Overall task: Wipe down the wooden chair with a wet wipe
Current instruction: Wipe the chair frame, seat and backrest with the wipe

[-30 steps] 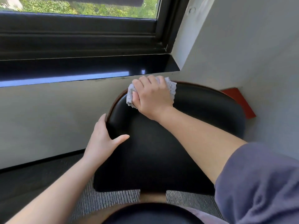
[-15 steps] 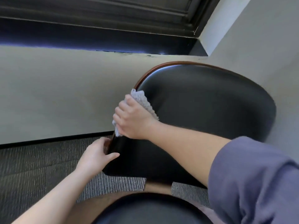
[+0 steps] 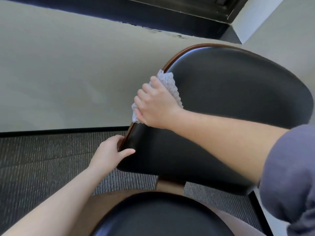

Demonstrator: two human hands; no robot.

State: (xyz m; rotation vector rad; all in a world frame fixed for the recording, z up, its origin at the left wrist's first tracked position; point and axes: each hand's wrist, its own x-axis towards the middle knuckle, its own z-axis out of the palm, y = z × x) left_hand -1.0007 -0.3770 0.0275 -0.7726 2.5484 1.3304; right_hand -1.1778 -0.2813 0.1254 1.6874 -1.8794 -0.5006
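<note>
The wooden chair has a black padded backrest (image 3: 230, 103) edged by a brown wooden rim (image 3: 172, 63), and a black seat pad (image 3: 162, 217) at the bottom of the view. My right hand (image 3: 155, 106) grips a crumpled white wet wipe (image 3: 170, 86) and presses it over the backrest's left wooden edge, fingers curled around the rim. Lower down, my left hand (image 3: 110, 152) holds that same edge, thumb on the black padding and fingers behind the rim.
A pale wall (image 3: 68, 74) stands close behind the chair, with a dark window sill (image 3: 153, 17) above it. Grey ribbed carpet (image 3: 42, 164) covers the floor to the left. Another pale wall (image 3: 289, 40) closes the corner on the right.
My right hand has slid the wipe from the top of the backrest down its left edge. My left hand has shifted lower on the same edge. The view has tilted downward.
</note>
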